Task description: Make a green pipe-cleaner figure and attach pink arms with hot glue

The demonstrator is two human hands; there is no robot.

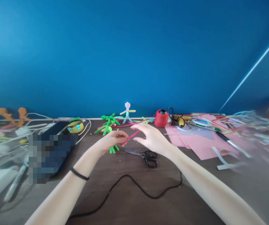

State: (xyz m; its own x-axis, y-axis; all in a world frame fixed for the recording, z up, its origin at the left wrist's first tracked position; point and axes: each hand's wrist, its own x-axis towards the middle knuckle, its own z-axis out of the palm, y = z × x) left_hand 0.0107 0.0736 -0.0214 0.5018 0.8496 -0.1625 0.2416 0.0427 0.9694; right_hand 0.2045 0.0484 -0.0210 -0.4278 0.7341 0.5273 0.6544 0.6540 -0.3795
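My left hand [117, 139] is closed, its thumb and fingertips pinching a pink pipe cleaner [133, 135]. The free length slants up to the right, into the gap between the thumb and fingers of my right hand [152, 137]. Those right fingers are apart and do not visibly grip it. Below both hands lie black-handled scissors [146, 156], blades pointing left. A green pipe-cleaner figure [108, 122] is just behind my left hand, partly hidden by it. Farther back, a small pastel pipe-cleaner figure [127, 112] stands near the wall.
A red thread spool [161, 118] stands behind my right hand. Pink paper sheets [202, 147] and a pen [232, 143] lie right. At left are a dark phone-like device [61, 150], a yellow round object [75, 126] and white cables. A black cord [127, 176] crosses the front.
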